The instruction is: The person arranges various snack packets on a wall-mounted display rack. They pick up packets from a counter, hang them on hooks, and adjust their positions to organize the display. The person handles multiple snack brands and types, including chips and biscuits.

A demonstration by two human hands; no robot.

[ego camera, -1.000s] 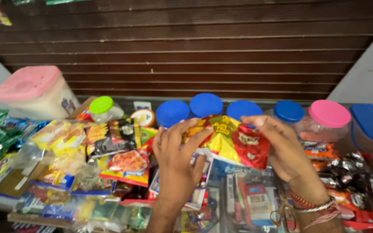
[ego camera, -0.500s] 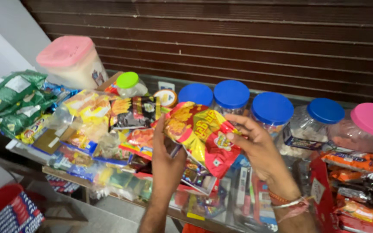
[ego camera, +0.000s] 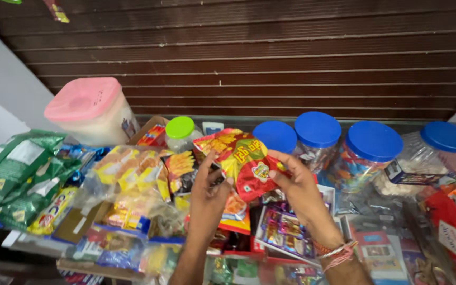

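Head view looks down over a crowded shop counter (ego camera: 38, 244) set against a dark brown ribbed shutter (ego camera: 270, 58) that fills the whole back of the scene, with a strip of pale wall (ego camera: 1, 100) at the left edge. Both hands are raised above the middle of the counter, sharing a red and yellow snack packet (ego camera: 241, 158). The left hand (ego camera: 209, 192) pinches the packet's lower left edge between thumb and fingers, and the right hand (ego camera: 296, 187) has its fingers closed on the packet's right side, so the packet sits tilted in the air just in front of the jars and clear of the goods below. A red thread band (ego camera: 336, 250) circles the right wrist. Behind the packet stands a row of clear jars with blue lids (ego camera: 373, 140), running off to the right, and a small jar with a green lid (ego camera: 179, 129) stands just left of the packet. At the back left corner sits a large clear tub with a pink lid (ego camera: 85, 103). Green packets (ego camera: 14, 174) are piled at the far left edge, with yellow snack bags (ego camera: 127, 169) beside them. Under the hands lie flat boxes of small sweets (ego camera: 283, 235), and red wrappers (ego camera: 449, 232) crowd the right edge.
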